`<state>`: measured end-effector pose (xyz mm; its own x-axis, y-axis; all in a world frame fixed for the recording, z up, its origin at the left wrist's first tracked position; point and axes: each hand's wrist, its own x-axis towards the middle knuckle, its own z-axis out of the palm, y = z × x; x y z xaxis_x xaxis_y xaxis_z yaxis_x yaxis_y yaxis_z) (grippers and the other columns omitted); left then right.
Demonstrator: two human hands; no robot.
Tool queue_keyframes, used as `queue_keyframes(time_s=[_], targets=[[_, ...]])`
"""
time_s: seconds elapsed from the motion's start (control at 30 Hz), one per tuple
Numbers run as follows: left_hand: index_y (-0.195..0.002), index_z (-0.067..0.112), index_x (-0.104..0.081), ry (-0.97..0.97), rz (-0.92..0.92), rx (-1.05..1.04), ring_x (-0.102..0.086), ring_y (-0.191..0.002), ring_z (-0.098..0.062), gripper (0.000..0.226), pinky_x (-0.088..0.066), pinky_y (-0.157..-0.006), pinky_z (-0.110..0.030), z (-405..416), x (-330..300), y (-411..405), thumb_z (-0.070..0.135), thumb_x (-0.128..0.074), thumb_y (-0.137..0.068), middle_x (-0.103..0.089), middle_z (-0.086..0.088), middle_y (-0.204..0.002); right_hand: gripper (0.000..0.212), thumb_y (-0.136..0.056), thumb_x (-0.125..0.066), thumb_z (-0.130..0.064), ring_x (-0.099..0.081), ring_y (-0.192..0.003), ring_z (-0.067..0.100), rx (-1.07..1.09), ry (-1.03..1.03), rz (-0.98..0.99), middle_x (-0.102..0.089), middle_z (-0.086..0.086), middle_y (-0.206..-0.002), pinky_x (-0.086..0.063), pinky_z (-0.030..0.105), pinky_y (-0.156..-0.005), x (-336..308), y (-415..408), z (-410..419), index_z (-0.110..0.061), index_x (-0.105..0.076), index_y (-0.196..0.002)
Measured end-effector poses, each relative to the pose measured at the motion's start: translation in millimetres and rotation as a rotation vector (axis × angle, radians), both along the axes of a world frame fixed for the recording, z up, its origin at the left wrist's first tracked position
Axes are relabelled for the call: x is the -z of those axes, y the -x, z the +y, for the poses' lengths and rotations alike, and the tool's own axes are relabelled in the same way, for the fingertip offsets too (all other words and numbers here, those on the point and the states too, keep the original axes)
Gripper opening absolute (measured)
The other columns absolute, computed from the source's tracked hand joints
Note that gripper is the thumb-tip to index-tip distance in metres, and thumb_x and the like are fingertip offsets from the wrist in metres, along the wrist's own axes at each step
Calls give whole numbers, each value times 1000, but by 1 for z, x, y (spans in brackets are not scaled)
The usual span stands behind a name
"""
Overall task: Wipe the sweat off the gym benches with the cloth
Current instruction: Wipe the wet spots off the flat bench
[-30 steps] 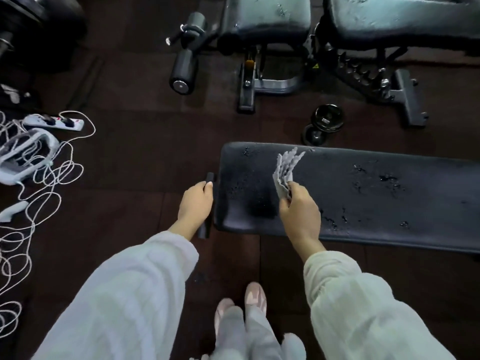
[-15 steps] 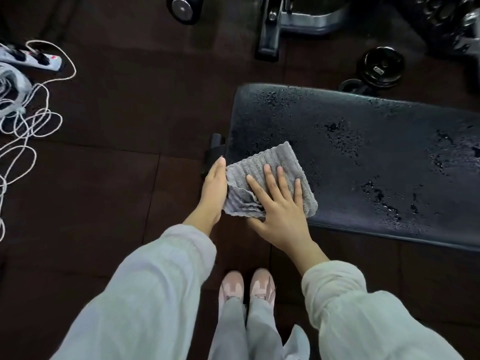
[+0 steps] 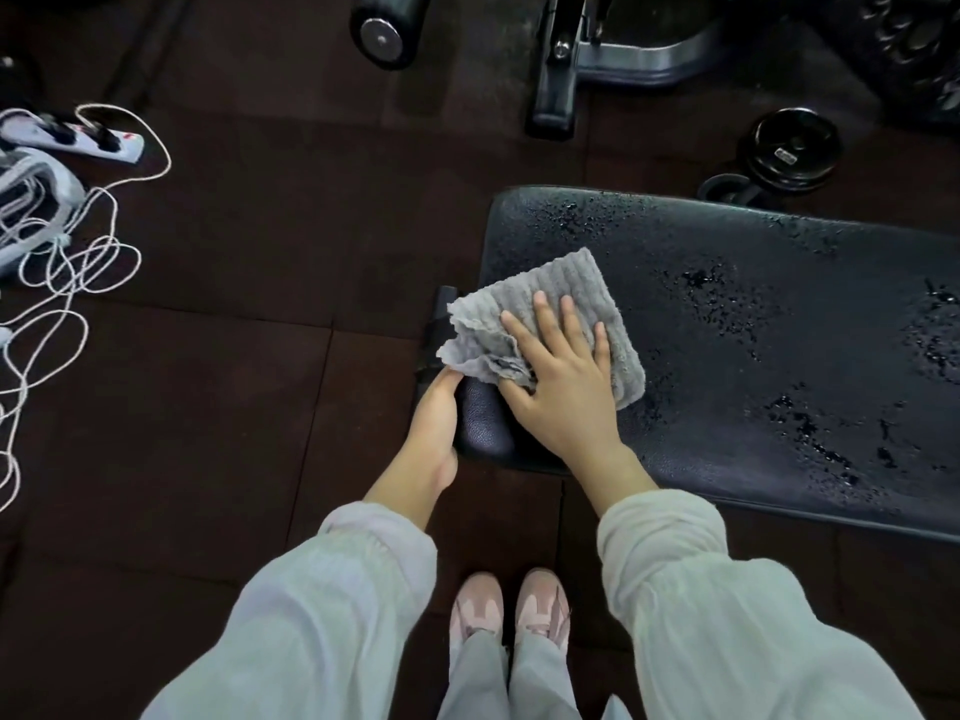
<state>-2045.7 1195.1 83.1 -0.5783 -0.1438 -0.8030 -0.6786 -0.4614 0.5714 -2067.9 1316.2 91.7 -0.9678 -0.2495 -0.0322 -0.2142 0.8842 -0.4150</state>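
Bench (image 3: 753, 356), black padded, lies flat across the right of the view, its near-left end directly ahead of the person's pink shoes (image 3: 506, 608). Its surface carries scattered droplets and wet patches, densest toward the right of the pad. Dark rubber floor tiles (image 3: 234, 381) surround the bench. Beyond the bench's far edge stand the base of another machine (image 3: 597, 59) and a black dumbbell (image 3: 779, 153), the dumbbell just beside that edge. Well to the left of the bench lie a tangle of white cable (image 3: 67, 272) and a white power strip (image 3: 78, 140).

Grey ribbed cloth (image 3: 566, 288) is spread on the bench's left end, its left corner bunched and overhanging the end of the pad. Right hand (image 3: 561, 387) lies flat on the cloth, fingers straight and spread, pressing it to the pad. Left hand (image 3: 436, 413) rests against the bench's left end just below the bunched cloth corner, fingertips touching the fabric; whether it grips the cloth or pad cannot be determined. Both sleeves are pale.
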Motion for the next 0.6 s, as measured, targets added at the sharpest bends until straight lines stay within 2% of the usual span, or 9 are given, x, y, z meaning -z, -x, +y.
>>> queue_keyframes(time_s=[0.07,0.17,0.3,0.37,0.47,0.53,0.6], targets=[[-117,11,-62,-38,2,5,-61,-104,-19,35,-46,-95,-32,0,0,0,30,-39,-97,-65,-7,-115,62,-77,-34,-46,-19,-140,24,-81,34,20,-32,2,-148,-4,46,-111,0,-7,1,-28,-45,-135],[-123,9,-59,-86,-7,24,-60,-110,-23,41,-44,-99,-37,-2,1,0,32,-35,-99,-63,-11,-120,55,-78,-39,-38,-33,-134,23,-179,41,68,-43,2,-142,-10,43,-110,0,-19,20,-24,-53,-129],[-118,21,-63,28,4,-10,-60,-107,-18,30,-48,-89,-32,-2,0,7,29,-47,-94,-65,-3,-117,50,-77,-40,-30,-39,-131,24,-38,47,117,-49,4,-137,-20,47,-109,3,-14,46,-20,-58,-123],[-117,24,-64,134,30,16,-58,-110,-14,29,-45,-97,-34,-2,-1,14,32,-52,-92,-63,2,-120,48,-79,-43,-29,-35,-134,25,65,64,107,-46,5,-139,-18,50,-109,4,-2,43,-20,-57,-124],[-122,19,-61,195,48,46,-57,-112,-14,36,-41,-103,-36,0,0,24,37,-54,-91,-63,1,-121,52,-79,-47,-27,-24,-139,26,159,112,57,-39,6,-145,-5,47,-111,1,22,22,-23,-51,-130],[-120,18,-62,243,22,45,-58,-110,-14,36,-42,-102,-36,2,0,28,38,-52,-91,-64,1,-119,55,-79,-45,-29,-18,-140,26,119,119,18,-33,6,-148,1,46,-111,0,33,7,-26,-48,-133],[-116,17,-64,277,13,37,-59,-108,-14,35,-44,-100,-34,5,2,29,37,-49,-93,-65,0,-117,52,-78,-45,-29,-21,-139,28,19,130,22,-36,7,-146,-1,47,-111,0,36,-3,-24,-52,-130]])
